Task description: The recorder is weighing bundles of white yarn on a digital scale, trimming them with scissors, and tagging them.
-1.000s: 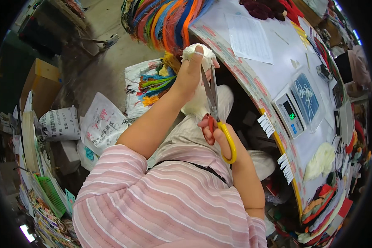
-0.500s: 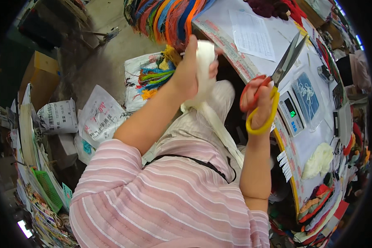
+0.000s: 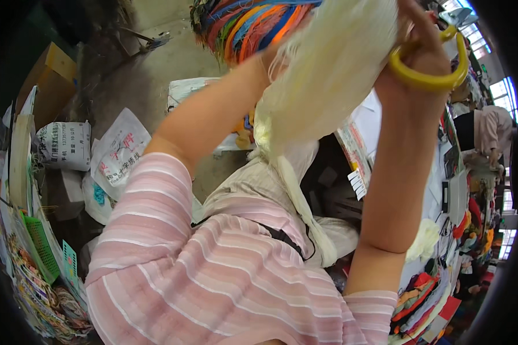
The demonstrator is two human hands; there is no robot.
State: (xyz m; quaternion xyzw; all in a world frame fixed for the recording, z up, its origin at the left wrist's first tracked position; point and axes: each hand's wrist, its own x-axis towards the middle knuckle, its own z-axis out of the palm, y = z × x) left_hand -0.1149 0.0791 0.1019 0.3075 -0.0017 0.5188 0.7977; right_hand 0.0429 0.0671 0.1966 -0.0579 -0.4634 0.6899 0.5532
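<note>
R hand point(image 3: 423, 43) grips yellow-handled scissors point(image 3: 429, 77) by cream yarn bundle point(image 3: 328, 69); L hand hidden, grip unclear.

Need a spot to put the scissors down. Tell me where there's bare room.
Bare concrete floor lies open between the cardboard box and the printed sacks. A white strip of table shows beside the right forearm. The table end by the fabric scraps is crowded, and so is the left shelf with green baskets.
</note>
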